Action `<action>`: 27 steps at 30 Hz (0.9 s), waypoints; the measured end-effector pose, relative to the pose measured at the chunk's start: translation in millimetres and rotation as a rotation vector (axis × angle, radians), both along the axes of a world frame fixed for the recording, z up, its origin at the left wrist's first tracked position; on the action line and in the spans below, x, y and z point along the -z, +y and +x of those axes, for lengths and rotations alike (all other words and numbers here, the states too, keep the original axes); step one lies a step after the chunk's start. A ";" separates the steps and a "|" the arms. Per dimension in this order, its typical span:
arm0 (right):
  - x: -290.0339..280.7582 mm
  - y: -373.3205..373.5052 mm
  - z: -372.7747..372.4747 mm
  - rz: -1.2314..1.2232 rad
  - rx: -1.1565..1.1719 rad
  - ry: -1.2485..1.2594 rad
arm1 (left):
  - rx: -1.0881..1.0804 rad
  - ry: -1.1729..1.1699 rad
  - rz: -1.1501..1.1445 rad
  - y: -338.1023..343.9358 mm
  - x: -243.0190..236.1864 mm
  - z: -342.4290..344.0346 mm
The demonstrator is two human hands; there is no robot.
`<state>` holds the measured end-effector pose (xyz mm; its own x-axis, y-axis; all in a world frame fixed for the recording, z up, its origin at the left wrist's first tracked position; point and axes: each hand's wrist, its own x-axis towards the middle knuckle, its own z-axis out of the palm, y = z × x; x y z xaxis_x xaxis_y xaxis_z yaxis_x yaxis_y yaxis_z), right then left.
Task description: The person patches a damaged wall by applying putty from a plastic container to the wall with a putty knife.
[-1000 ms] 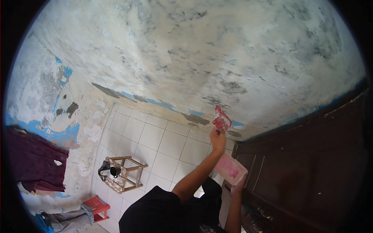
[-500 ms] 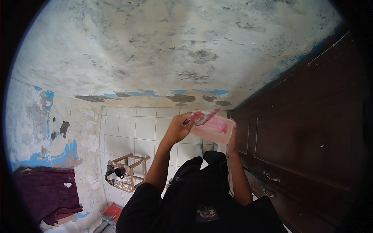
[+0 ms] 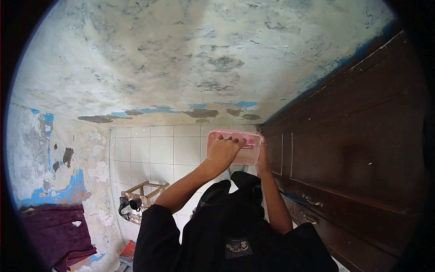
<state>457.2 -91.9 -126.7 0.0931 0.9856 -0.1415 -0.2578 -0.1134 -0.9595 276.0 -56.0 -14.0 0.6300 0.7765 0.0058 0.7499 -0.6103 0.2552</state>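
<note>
My right hand (image 3: 263, 158) grips the right end of a pink rectangular plastic tub (image 3: 212, 152) with pale smears inside, held out in front of my body. Over the tub's opening is my left hand (image 3: 225, 152), back upward and fingers curled round a flat putty scraper (image 3: 248, 146). Most of the scraper is hidden under that hand; only a smeared bit shows past the fingers. A deeper pink patch marks the tub's inside near it.
Ahead rises a patchy plastered wall (image 3: 149, 59) with blue paint remnants. A dark wooden cabinet (image 3: 344, 149) stands close on the right. Leftward on the tiled floor (image 3: 161, 143) is a wooden stool (image 3: 146, 190) bearing a dark object. Purple cloth (image 3: 54, 231) hangs at the left wall.
My left hand has turned over and moved right, bringing the scraper from above the tub's left end down into it. The tub has shifted slightly left and is more level.
</note>
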 end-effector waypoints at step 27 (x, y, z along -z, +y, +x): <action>-13.9 3.6 18.1 -0.215 -0.038 0.275 | 0.199 -0.241 -0.292 15.7 -20.1 0.6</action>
<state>475.3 -88.3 -112.8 -0.0135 0.9326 -0.3606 -0.4953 -0.3195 -0.8079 276.6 -40.3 6.1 0.7752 0.6310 -0.0312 0.5229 -0.6132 0.5921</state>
